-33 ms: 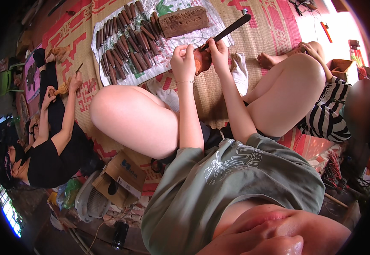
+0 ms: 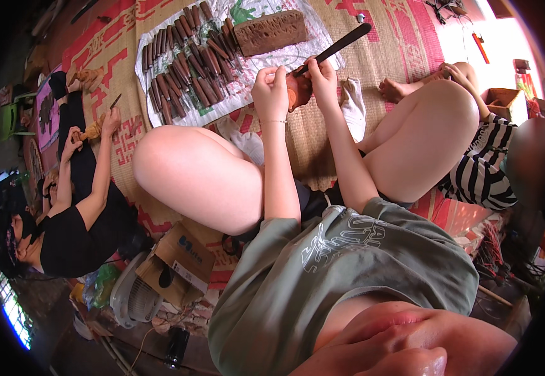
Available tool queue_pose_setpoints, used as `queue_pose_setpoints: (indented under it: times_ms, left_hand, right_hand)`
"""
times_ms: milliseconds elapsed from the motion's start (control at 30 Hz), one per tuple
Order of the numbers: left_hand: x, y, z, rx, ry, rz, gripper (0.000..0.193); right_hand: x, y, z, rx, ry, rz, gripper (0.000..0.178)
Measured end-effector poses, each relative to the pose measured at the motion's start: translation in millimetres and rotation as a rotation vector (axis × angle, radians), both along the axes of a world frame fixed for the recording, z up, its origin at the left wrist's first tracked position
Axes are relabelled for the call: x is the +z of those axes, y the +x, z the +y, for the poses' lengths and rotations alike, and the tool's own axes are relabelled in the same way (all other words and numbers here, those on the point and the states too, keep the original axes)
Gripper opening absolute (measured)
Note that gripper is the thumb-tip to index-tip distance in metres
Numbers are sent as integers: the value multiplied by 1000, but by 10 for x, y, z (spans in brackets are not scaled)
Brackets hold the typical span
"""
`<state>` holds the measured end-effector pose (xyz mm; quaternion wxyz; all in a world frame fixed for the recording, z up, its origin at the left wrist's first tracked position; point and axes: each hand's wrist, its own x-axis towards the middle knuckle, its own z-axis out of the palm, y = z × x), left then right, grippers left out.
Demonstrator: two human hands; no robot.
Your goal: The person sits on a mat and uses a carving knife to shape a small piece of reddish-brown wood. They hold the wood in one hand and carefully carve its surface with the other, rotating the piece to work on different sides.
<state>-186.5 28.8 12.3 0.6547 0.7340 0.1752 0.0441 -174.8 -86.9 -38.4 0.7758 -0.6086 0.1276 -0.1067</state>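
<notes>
Between my two hands is a small reddish-brown piece of wood [image 2: 299, 89] with a rounded shape and a paler orange face. My left hand [image 2: 270, 93] is closed on its left side, the thumb and fingers pinching it. A long, dark, flat file-like tool [image 2: 346, 41] is gripped in my closed right hand [image 2: 323, 78]. Its rounded end sticks out to the far right, and its other end meets the top of the wood. My fingers partly hide both the wood and the tool.
Beyond my hands, rows of wooden-handled carving tools [image 2: 188, 62] and a carved brown block [image 2: 271, 33] lie on a white sheet [image 2: 247, 94] over a woven mat [image 2: 313, 147]. A person in black [image 2: 78, 232] works at left; another in stripes [image 2: 482, 163] sits at right. A cardboard box [image 2: 185, 260] stands behind.
The dark tool has shifted very slightly to the right in my right hand. The tool in the left-hand person's hand has tilted a little. My left hand looks unmoved.
</notes>
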Motion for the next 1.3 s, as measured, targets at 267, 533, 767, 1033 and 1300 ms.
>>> queue_pose_setpoints:
  times_ms: [267,533,767,1033,1300]
  left_hand:
    - [23,2,-1,-7,13,-3,27]
    - [22,17,-5,4,11,4,28]
    - [108,-19,5,8,91,24,28]
    - [79,-31,-9,6,106,7,30]
    - [71,-36,-7,23,130,5,28]
  right_hand:
    - [-50,5,-24,24,11,-14,12]
    - [12,-26,26,-106,-56,10,14]
    - [52,-24,-64,-93,53,-11,12]
    - [91,-4,-52,20,-171,-19,12]
    - [142,-36,-1,-48,-146,11,12]
